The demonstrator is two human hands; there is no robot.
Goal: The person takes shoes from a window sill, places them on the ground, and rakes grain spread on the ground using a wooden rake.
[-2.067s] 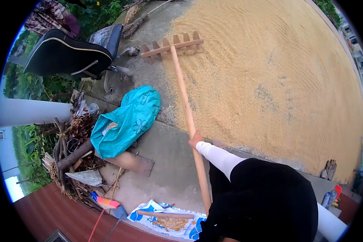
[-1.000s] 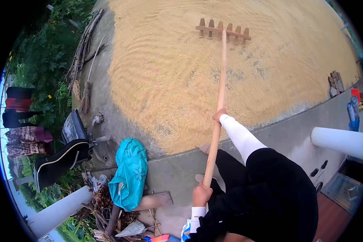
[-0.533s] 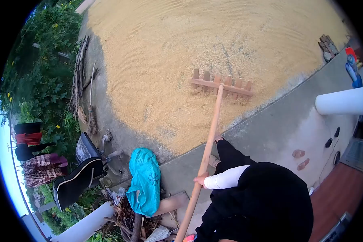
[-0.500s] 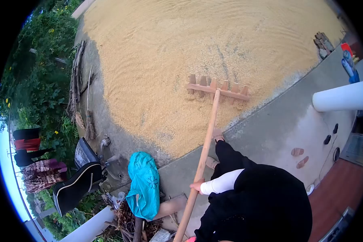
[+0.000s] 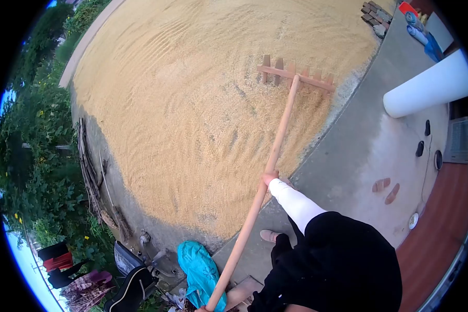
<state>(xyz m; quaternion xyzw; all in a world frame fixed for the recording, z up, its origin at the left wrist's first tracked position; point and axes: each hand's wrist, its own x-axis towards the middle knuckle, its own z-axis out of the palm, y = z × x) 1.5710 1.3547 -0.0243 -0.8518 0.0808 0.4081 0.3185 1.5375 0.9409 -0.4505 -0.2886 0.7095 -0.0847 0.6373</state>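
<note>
A long wooden rake handle [image 5: 255, 205] runs diagonally across the head view. Wrapped round its middle is my right hand [image 5: 269, 178], closed, with a white sleeve on the forearm. Only a sliver of my left hand [image 5: 202, 309] shows at the bottom edge, closed at the handle's lower end; most of it is cut off by the frame. The rake head [image 5: 301, 78], a bar with several wooden teeth, rests in a wide layer of golden grain [image 5: 192, 119], close to its right edge. Shallow furrows mark the grain below the head.
Beside the handle's lower end lies a turquoise sack [image 5: 197, 268]. A broom [image 5: 120, 223] and long sticks [image 5: 87, 171] lie along the left edge. To the right stands a white pillar [image 5: 426, 86], with slippers [image 5: 392, 193] and stacked bricks [image 5: 375, 15] on the ground. One shoe [image 5: 269, 235] shows below me.
The rake head has moved up and rightward in view, farther from my body. My right arm is stretched farther out. The whole view has shifted, and the sack sits lower.
</note>
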